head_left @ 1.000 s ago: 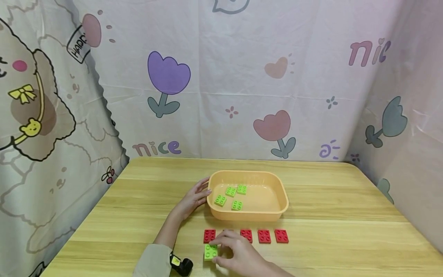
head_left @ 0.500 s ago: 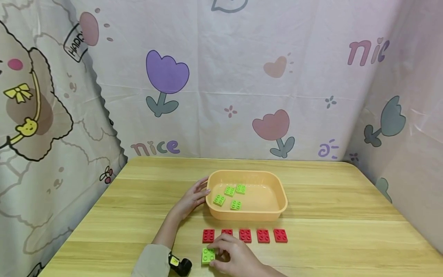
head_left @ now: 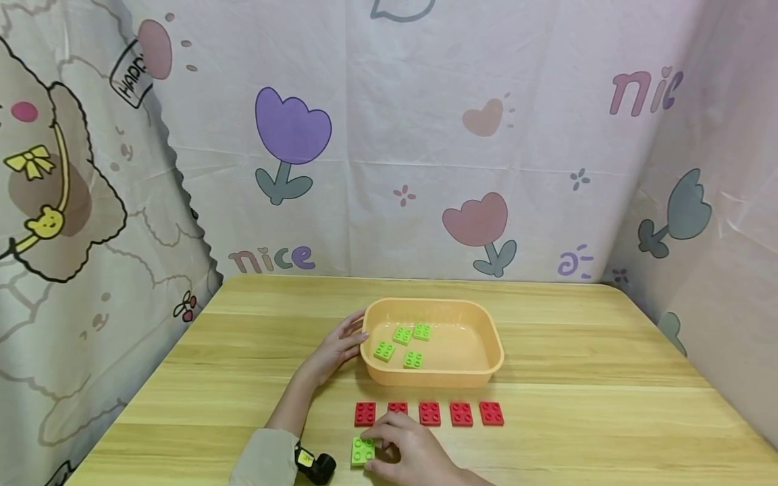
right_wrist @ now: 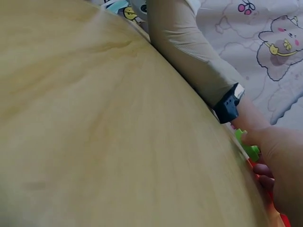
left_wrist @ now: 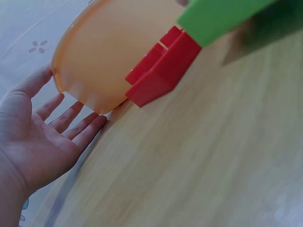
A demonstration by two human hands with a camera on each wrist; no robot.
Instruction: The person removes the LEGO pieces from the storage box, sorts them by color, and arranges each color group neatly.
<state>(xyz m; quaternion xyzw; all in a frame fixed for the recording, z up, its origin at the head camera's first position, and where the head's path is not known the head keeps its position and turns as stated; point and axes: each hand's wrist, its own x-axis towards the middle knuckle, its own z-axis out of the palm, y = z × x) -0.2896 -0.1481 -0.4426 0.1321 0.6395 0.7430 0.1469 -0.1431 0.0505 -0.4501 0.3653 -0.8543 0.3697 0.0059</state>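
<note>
My right hand (head_left: 415,449) pinches a lime-green toy building block (head_left: 362,452) with its thumb and fingers, near the table's front edge. In the right wrist view that green block (right_wrist: 247,146) shows small beside the fingers. A red block (head_left: 365,414) lies just behind it, first in a row of red blocks. My left hand (head_left: 333,349) rests against the left end of a peach-orange basin (head_left: 431,379). In the left wrist view, the left hand (left_wrist: 52,135) has its fingers spread, their tips touching the basin's wall (left_wrist: 94,92).
Several green blocks (head_left: 413,360) lie inside the basin. The other red blocks (head_left: 429,414) stand in a spaced row in front of it; my right hand partly covers one. A wood-grain table (head_left: 583,378) lies beneath, with a printed cloth (head_left: 389,121) behind and at both sides.
My right hand has drawn the green block slightly toward the front edge and left, away from the red row. The left hand stays at the basin.
</note>
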